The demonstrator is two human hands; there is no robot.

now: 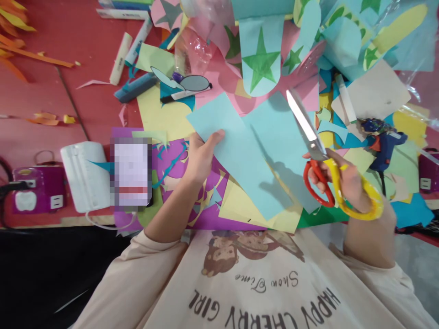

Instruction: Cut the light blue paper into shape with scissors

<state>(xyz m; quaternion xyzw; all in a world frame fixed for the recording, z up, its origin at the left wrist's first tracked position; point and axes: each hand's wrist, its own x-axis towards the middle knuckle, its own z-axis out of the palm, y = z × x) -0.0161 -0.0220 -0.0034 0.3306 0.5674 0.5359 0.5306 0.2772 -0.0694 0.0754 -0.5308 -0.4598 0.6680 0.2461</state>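
My left hand (205, 153) grips the left edge of a light blue paper sheet (236, 151), its thumb lying on top. A second light blue sheet (279, 119) lies beside and partly under that one, with a shadow of the scissors and hand across the paper. My right hand (346, 176) is closed around the red and yellow handles of a pair of scissors (310, 137). The scissors' blades look closed and point up and away, above the right part of the blue paper. Whether the blades touch the paper, I cannot tell.
A phone (132, 171) and a white power bank (85, 176) lie at left. Beyond the sheets are glasses (195, 82), markers (120, 58) and a light blue piece with a green star (261, 61). A blue glue gun (384, 146) is at right. Purple paper scraps (174, 160) surround my left arm.
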